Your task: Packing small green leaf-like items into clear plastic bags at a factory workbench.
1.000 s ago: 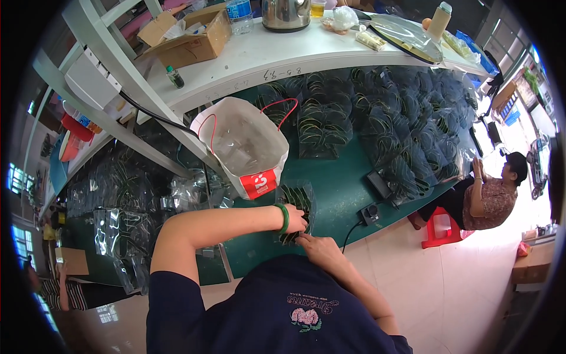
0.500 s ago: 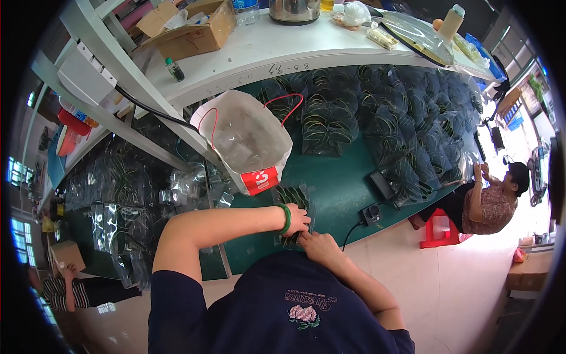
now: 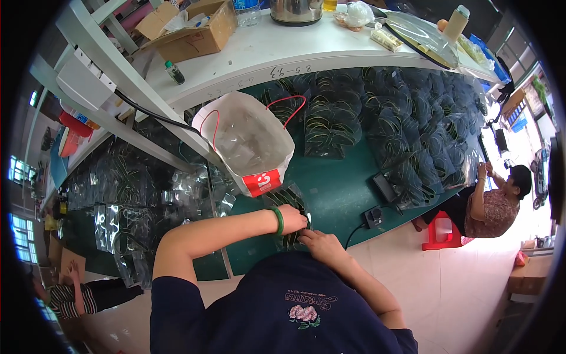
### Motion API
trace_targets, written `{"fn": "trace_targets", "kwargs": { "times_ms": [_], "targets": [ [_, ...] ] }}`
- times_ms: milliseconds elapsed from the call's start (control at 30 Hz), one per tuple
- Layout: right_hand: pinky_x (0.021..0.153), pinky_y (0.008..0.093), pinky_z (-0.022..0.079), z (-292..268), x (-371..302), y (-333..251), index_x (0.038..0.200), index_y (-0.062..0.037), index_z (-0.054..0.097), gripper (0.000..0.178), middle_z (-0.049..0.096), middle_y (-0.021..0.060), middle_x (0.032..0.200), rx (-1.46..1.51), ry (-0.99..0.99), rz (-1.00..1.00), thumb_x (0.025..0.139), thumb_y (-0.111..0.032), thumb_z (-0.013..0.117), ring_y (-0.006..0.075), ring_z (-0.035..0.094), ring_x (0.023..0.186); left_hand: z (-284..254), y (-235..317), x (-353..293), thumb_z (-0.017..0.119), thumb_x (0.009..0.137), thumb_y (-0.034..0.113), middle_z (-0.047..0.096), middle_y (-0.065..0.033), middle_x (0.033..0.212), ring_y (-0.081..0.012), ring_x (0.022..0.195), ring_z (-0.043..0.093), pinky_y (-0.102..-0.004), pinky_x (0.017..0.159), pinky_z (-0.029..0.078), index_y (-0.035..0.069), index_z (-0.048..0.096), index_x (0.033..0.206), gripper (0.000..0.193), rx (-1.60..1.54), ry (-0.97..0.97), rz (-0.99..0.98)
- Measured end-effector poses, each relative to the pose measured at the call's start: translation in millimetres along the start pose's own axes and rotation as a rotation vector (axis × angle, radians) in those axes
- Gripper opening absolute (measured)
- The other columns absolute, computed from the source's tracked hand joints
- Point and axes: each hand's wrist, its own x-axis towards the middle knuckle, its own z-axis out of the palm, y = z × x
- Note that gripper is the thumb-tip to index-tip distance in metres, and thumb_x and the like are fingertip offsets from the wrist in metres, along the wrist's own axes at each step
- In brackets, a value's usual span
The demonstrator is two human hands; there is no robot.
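In front of my body lies a clear plastic bag [image 3: 290, 195] holding dark, cord-like curved strips, flat on the green tabletop. My left hand [image 3: 291, 219], below a green bangle, rests over its middle with fingers closed on it. A small white piece shows by those fingertips; its kind is too small to tell. Close beside, on the bag's right edge, my right hand [image 3: 323, 245] has its fingers bent together; what they pinch is hidden. The white paper bag [image 3: 250, 138] with red handles stands just beyond, with crumpled clear plastic inside.
Many similar filled bags [image 3: 407, 130] cover the table's right and far side. A black box-like device [image 3: 372, 217] with a cable sits near the right edge. More clear bags [image 3: 127, 221] lie left, past a metal post. A white shelf [image 3: 283, 50] overhangs the back. Other people sit both sides.
My left hand has shifted slightly left and the right hand slightly right, so they are a little farther apart. A small white piece now shows between them.
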Motion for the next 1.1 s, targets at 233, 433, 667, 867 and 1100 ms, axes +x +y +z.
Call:
{"fn": "trace_targets", "kwargs": {
  "times_ms": [233, 433, 667, 867, 1100],
  "targets": [
    [0.08, 0.0383, 0.063, -12.9, -13.8, 1.0, 0.128, -0.0091, 0.071, 0.035, 0.069, 0.0051, 0.137, 0.06, 0.092, 0.046, 0.094, -0.009, 0.061, 0.0247, 0.075, 0.108, -27.3, -3.7, -28.2, 0.075, 0.089, 0.018, 0.072, -0.0099, 0.127, -0.036, 0.104, 0.077, -0.0499, 0.084, 0.064, 0.008, 0.069, 0.121, 0.034, -0.075, 0.165, 0.008],
    [0.077, 0.0356, 0.063, -9.4, -20.9, 9.9, 0.127, -0.0098, 0.071, 0.033, 0.07, 0.0059, 0.135, 0.01, 0.195, 0.032, 0.095, -0.012, 0.063, 0.0238, 0.075, 0.105, -22.0, 13.6, -38.2, 0.073, 0.097, 0.028, 0.076, -0.0067, 0.114, -0.029, 0.091, 0.076, -0.0417, 0.078, 0.062, 0.008, 0.075, 0.115, 0.027, -0.191, 0.56, 0.042],
    [0.069, 0.035, 0.06, -16.2, -23.7, 12.0, 0.116, -0.0117, 0.069, 0.02, 0.072, 0.003, 0.118, -0.031, 0.296, 0.05, 0.097, -0.017, 0.07, 0.0202, 0.074, 0.093, -4.6, 97.5, -66.4, 0.075, 0.095, 0.042, 0.073, -0.004, 0.081, -0.0224, 0.085, 0.071, -0.0392, 0.098, 0.046, 0.013, 0.076, 0.085, 0.031, 0.037, 0.594, -0.262],
    [0.061, 0.039, 0.058, 1.6, -7.8, 14.1, 0.112, -0.0152, 0.066, 0.016, 0.071, 0.0031, 0.094, 0.023, 0.351, 0.131, 0.099, -0.02, 0.072, 0.0233, 0.075, 0.081, 31.1, 103.2, -52.3, 0.078, 0.088, 0.033, 0.071, -0.0026, 0.084, -0.0214, 0.088, 0.068, -0.0414, 0.1, 0.044, 0.012, 0.073, 0.085, 0.021, -0.044, 0.706, -0.575],
    [0.061, 0.0403, 0.058, 24.6, 3.6, 10.3, 0.12, -0.0159, 0.064, 0.025, 0.075, 0.0052, 0.097, 0.16, 0.538, 0.192, 0.099, -0.02, 0.076, 0.0283, 0.075, 0.077, 38.0, 111.8, -40.7, 0.074, 0.091, 0.019, 0.065, -0.0025, 0.102, -0.0199, 0.093, 0.065, -0.044, 0.101, 0.043, 0.012, 0.071, 0.098, 0.01, 0.136, 0.881, -0.693]
  ]
}}
